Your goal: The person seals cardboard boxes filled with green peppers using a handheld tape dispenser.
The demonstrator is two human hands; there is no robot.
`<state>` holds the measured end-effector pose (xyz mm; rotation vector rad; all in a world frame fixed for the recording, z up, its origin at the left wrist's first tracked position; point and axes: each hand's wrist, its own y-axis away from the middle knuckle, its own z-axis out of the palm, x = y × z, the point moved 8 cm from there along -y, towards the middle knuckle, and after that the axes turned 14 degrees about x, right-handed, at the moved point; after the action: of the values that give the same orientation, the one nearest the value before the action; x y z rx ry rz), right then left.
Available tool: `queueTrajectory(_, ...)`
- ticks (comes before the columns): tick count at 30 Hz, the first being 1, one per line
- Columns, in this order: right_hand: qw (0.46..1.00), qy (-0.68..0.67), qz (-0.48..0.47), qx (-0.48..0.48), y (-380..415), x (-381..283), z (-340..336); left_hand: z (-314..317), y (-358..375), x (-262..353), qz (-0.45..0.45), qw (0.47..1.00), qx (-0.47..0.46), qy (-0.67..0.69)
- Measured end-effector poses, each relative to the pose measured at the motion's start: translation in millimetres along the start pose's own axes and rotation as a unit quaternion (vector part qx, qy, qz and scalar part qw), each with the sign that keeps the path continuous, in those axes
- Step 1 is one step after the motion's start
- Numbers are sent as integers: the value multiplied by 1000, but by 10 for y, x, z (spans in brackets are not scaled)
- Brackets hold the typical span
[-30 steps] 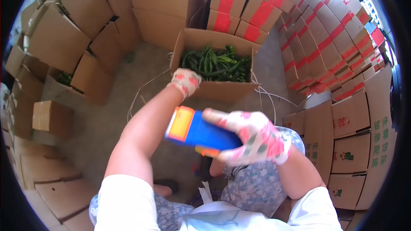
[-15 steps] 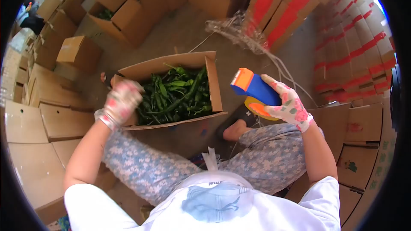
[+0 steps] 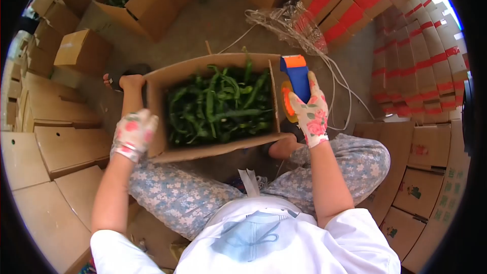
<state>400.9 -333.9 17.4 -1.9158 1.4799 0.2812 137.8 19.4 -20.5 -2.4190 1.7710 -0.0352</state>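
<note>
A cardboard box (image 3: 215,150) full of long green peppers (image 3: 223,99) stands with its top uncovered in front of me. In my right hand (image 3: 312,115) I hold a blue and orange tape dispenser (image 3: 298,82), upright against the box's right end. Its yellow roll of tape (image 3: 289,104) faces the box wall. My left hand (image 3: 135,132) is at the box's left end with its fingers curled, right beside the wall. Whatever it may grip is hidden. Both hands wear white gloves with a rose pattern.
Stacked flat cartons (image 3: 76,147) lie to the left, more cartons (image 3: 416,187) to the right. Boxes with red tape (image 3: 406,61) rise at the back right. Clear plastic wrap and white strapping (image 3: 289,28) lie on the floor. Another box (image 3: 147,10) holds greens.
The tape dispenser has moved left to the box's right end and turned upright. The box has shifted right, and my left hand has dropped slightly from over its left end.
</note>
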Motion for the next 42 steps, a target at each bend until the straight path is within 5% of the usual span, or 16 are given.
queueTrajectory(4, 993, 38, 54, -99, 164, 90, 154, -101, -198, -44, -165, 981, -105, -3)
queueTrajectory(7, 990, 71, 44, -114, 133, -277, 161, -823, -563, 534, 54, 962, 256, 82)
queueTrajectory(10, 970, 143, 58, -187, 185, -428, 208, -672, -1112, 1434, 144, 943, 118, 275)
queueTrajectory(12, 966, 159, 32, -199, 245, -494, 243, -143, -1334, 1821, 255, 940, 163, 160)
queueTrajectory(14, 968, 162, 20, -191, 221, -534, 204, 198, -1485, 1774, 168, 982, -60, 62)
queueTrajectory(16, 960, 161, 31, -229, 216, -486, 214, 226, -1400, 1564, 104, 988, -83, 77)
queueTrajectory(22, 994, 56, 0, -94, 159, -34, 49, 470, -895, 379, -11, 992, -101, 73)
queueTrajectory(26, 993, -55, 71, -74, -6, 49, -105, -305, -898, 873, 129, 975, 58, 169)
queueTrajectory(28, 994, -49, 63, -77, -45, -34, -219, 145, -659, 1443, 291, 928, -79, 218)
queueTrajectory(30, 994, -59, 53, -74, -11, -18, -245, 283, -440, 1720, 343, 926, -86, 133)
queueTrajectory(31, 994, -68, 49, -69, -15, -10, -248, 109, -525, 1811, 354, 917, 9, 184)
queueTrajectory(34, 991, -90, 64, -70, 53, 85, -285, 129, -909, 1833, 298, 931, -42, 206)
queueTrajectory(36, 989, -99, 84, -71, 86, 149, -259, -257, -1127, 1858, 264, 910, 167, 274)
queueTrajectory(38, 990, -77, 91, -70, 95, 93, -259, -225, -1248, 2068, 270, 916, 165, 247)
queueTrajectory(41, 994, -74, 68, -50, 69, 40, -255, 606, -971, 2176, 194, 965, -107, 139)
queueTrajectory(42, 994, -73, 65, -44, 8, 20, -263, 610, -898, 2211, 194, 966, -94, 141)
